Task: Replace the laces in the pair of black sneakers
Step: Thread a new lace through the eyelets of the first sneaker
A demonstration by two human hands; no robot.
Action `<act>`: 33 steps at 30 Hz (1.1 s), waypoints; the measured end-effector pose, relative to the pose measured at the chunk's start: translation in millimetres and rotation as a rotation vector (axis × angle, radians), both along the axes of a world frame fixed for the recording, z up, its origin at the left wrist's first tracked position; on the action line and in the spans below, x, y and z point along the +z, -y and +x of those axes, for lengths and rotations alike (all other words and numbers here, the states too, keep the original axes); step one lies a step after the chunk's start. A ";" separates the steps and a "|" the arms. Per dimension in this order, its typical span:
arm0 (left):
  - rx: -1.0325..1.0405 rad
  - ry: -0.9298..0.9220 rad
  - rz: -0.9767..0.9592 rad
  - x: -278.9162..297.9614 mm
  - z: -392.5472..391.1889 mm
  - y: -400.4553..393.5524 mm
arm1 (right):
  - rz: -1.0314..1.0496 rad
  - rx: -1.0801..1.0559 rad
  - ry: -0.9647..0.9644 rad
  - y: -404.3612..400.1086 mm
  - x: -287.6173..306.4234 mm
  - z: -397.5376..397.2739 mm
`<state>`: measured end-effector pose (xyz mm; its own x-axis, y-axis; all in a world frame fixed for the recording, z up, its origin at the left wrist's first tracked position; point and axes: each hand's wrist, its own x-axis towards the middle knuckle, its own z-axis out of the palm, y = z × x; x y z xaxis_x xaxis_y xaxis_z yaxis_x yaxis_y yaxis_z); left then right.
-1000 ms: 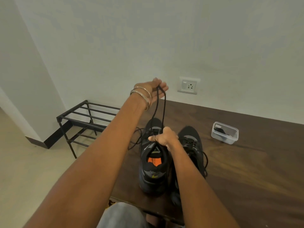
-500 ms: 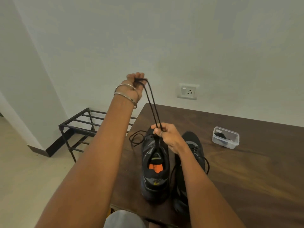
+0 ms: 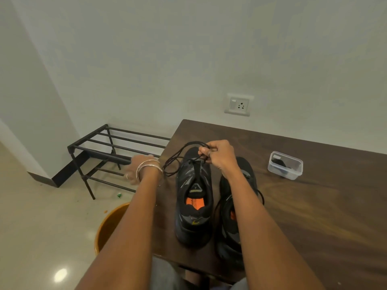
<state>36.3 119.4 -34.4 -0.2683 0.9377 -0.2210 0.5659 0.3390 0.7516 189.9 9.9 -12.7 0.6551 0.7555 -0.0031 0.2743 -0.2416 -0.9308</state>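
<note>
Two black sneakers stand side by side on the dark wooden table [image 3: 318, 208], toes pointing away from me. The left sneaker [image 3: 193, 206] shows an orange insole; the right sneaker [image 3: 230, 231] is partly hidden by my right forearm. My right hand [image 3: 218, 155] is pinched shut on a black lace [image 3: 174, 162] above the left sneaker's front. The lace hangs in loose loops towards the table's left edge. My left hand [image 3: 134, 171], blurred and wearing bangles, sits low beyond that edge with fingers loose; no lace shows in it.
A clear plastic container [image 3: 285, 165] with something black inside sits on the table to the right. A black metal shoe rack [image 3: 117, 151] stands on the floor at the left. An orange bucket [image 3: 107, 225] is below my left forearm. A wall socket [image 3: 239, 104] is behind.
My left hand dropped from high above the sneaker down to the table's left edge and let the lace go slack. The right hand stayed pinched on the lace near the sneaker's front.
</note>
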 end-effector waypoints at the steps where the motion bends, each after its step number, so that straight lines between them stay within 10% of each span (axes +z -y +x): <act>1: -0.076 -0.030 0.124 8.1 2.9 1.8 | -0.015 -0.003 0.034 -1.2 0.3 -0.1; 6: -0.751 0.240 0.319 27.2 28.5 26.6 | -0.073 0.036 0.171 -0.1 10.2 -3.9; 11: -0.945 0.131 0.265 4.3 43.8 27.9 | -0.052 0.059 0.175 -2.6 19.1 -4.4; 19: -0.958 0.377 0.136 -4.2 52.7 25.3 | 0.078 -0.003 -0.031 -7.1 23.0 -4.3; 26: -0.884 0.425 0.047 0.5 61.8 22.6 | -0.480 0.180 -0.140 12.9 13.7 -5.4; 33: -0.755 0.387 -0.025 34.4 69.6 17.4 | -0.568 0.149 -0.034 2.6 -7.7 -24.4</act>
